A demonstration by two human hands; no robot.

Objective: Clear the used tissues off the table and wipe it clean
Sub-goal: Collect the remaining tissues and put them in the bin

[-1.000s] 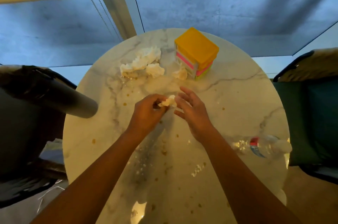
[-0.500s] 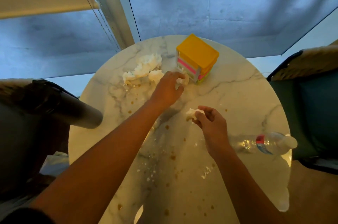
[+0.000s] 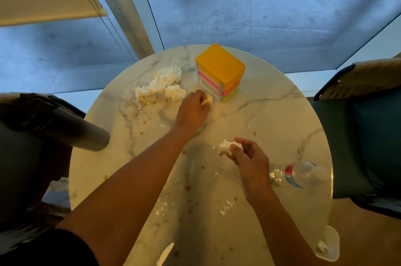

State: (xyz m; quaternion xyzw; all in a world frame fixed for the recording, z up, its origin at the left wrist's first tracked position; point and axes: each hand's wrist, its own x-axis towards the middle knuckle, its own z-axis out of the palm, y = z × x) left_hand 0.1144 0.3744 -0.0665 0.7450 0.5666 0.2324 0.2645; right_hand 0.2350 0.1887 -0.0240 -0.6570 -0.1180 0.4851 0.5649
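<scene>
On the round white marble table [image 3: 271,131], my left hand [image 3: 192,111] reaches far forward and pinches a small crumpled tissue [image 3: 207,99] beside the yellow box. My right hand [image 3: 249,157] is nearer to me and grips another crumpled tissue [image 3: 226,146] just above the tabletop. A pile of white used tissues [image 3: 161,84] lies at the far left of the table. Brown spots and white tissue crumbs [image 3: 226,208] are scattered over the near half.
A yellow-lidded box with pink and green layers [image 3: 221,70] stands at the far middle. A clear plastic bottle [image 3: 299,174] lies on its side at the right edge. A grey cylinder [image 3: 71,131] pokes over the left edge. Chairs flank both sides.
My left hand passed the first tissue to my right hand, then reached forward to the tissue by the yellow box. My right hand drew back toward me with its tissue.
</scene>
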